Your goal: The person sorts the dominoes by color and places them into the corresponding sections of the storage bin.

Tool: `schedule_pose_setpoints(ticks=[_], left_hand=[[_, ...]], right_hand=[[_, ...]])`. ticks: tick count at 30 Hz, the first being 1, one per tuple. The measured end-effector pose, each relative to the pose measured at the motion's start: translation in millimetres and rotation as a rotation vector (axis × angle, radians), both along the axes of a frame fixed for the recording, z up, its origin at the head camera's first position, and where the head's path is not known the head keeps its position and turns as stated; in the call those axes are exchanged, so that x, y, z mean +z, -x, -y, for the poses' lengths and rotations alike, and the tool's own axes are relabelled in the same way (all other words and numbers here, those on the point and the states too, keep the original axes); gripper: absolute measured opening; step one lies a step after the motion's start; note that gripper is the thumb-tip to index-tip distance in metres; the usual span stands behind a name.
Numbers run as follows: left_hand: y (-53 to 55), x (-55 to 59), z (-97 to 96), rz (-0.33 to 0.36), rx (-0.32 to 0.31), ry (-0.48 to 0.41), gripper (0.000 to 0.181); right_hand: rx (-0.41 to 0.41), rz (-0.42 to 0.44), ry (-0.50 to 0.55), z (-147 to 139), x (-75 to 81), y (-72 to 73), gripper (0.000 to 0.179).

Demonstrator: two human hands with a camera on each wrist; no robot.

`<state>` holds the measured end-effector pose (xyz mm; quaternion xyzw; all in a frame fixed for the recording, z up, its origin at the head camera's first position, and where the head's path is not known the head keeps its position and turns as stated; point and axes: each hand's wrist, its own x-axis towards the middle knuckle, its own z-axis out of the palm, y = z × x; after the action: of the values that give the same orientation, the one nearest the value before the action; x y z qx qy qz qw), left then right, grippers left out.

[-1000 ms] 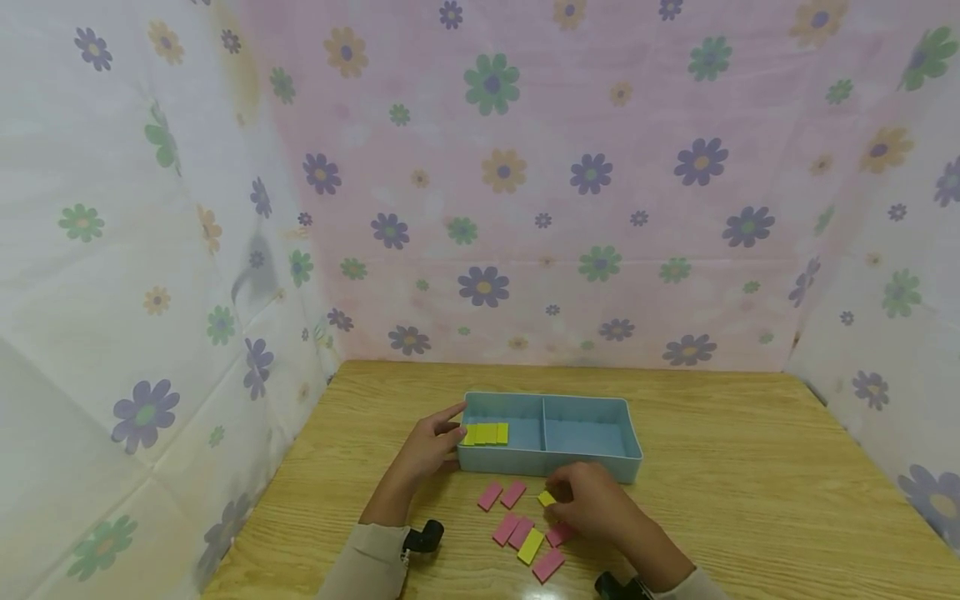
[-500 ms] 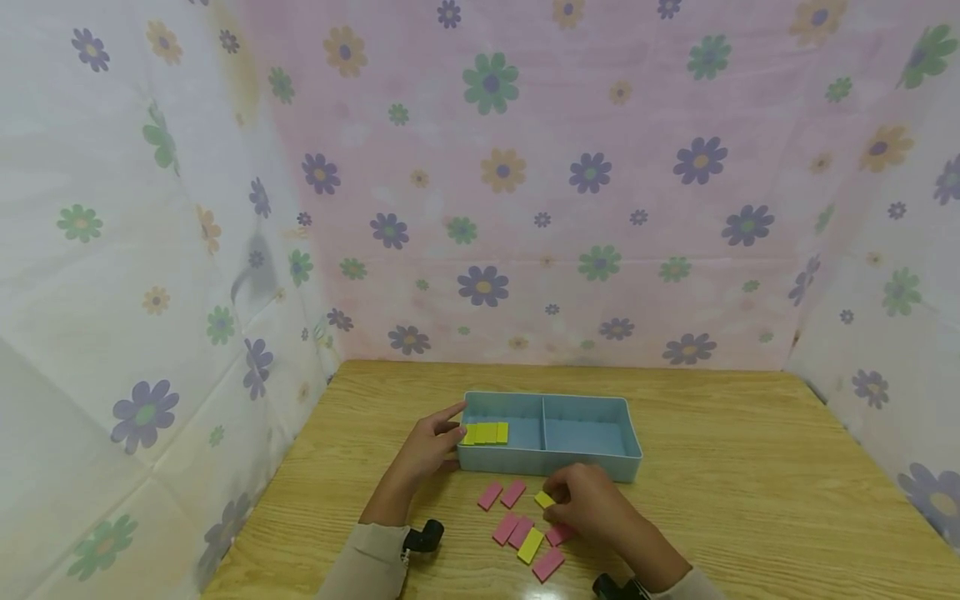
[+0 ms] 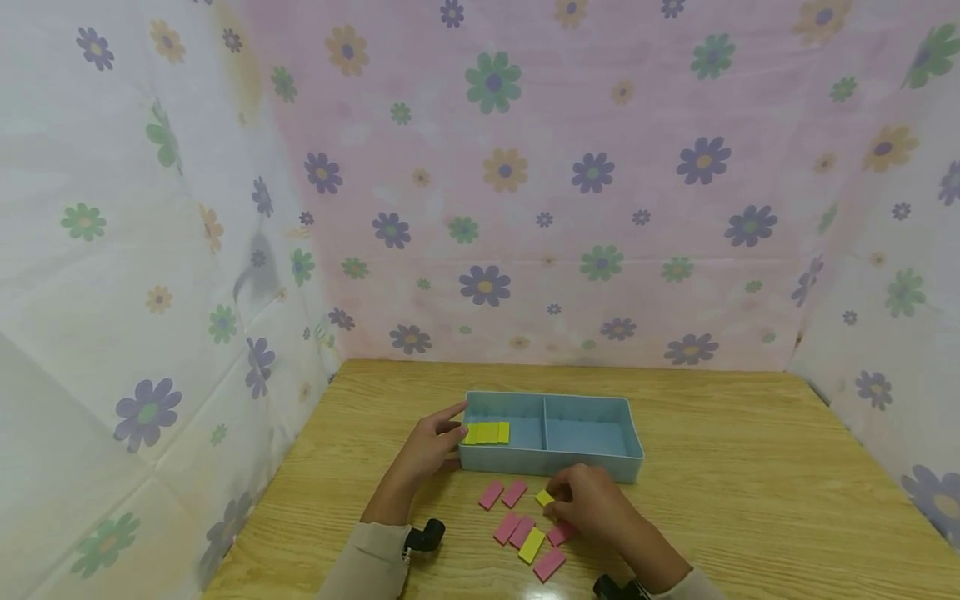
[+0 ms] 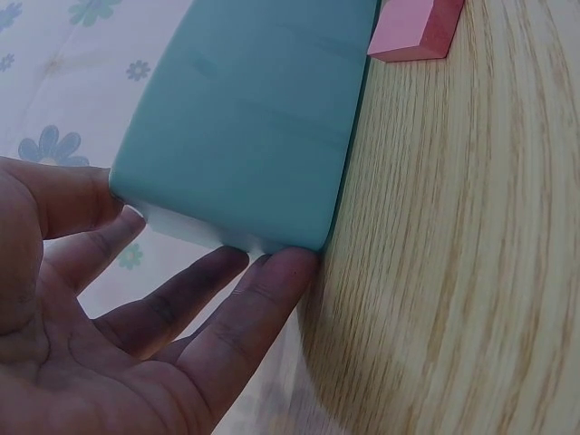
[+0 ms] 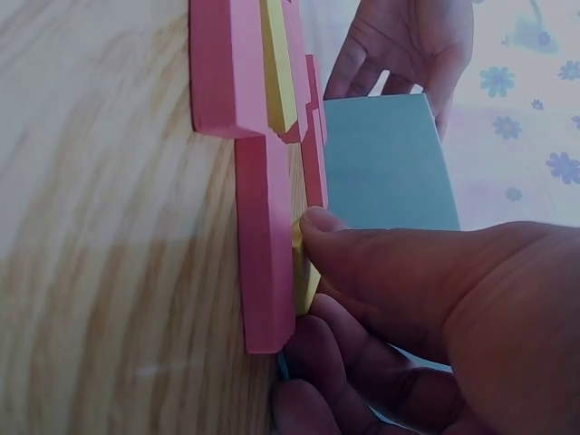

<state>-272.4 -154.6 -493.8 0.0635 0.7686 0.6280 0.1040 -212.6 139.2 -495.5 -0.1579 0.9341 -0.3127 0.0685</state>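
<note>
My left hand (image 3: 426, 450) rests its fairly straight, spread fingers against the left end of a light blue two-compartment box (image 3: 510, 461). In the left wrist view, the fingertips (image 4: 290, 265) touch the box's end wall. My right hand (image 3: 596, 502), in front of the box, pinches a small yellow rectangular tile (image 5: 306, 281) between thumb and fingers, low over the table. A pink tile (image 5: 263, 245) lies right beside that yellow one and is partly covered by the hand in the head view. Several yellow tiles (image 3: 491, 432) lie in a row in the box's left compartment.
Several pink tiles (image 3: 550, 565) lie scattered on the wooden table (image 3: 750, 483) in front of the box. Another yellow tile (image 3: 532, 547) lies among them. Flowered cloth (image 3: 555, 250) encloses the table at the back and both sides.
The right hand keeps its pinch on the yellow tile, which shifts and tilts only slightly. The left hand, the box and the other tiles stay where they were.
</note>
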Motion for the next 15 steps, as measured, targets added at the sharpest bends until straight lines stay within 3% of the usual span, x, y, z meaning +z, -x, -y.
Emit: schedule_pose_setpoints(ticks=[15], left_hand=[[-1.0,1.1,-0.6,0.002,-0.002,0.006,0.052]], right_hand=[[0.003,0.011,0.034,0.9,1.5,-1.6,0.017]])
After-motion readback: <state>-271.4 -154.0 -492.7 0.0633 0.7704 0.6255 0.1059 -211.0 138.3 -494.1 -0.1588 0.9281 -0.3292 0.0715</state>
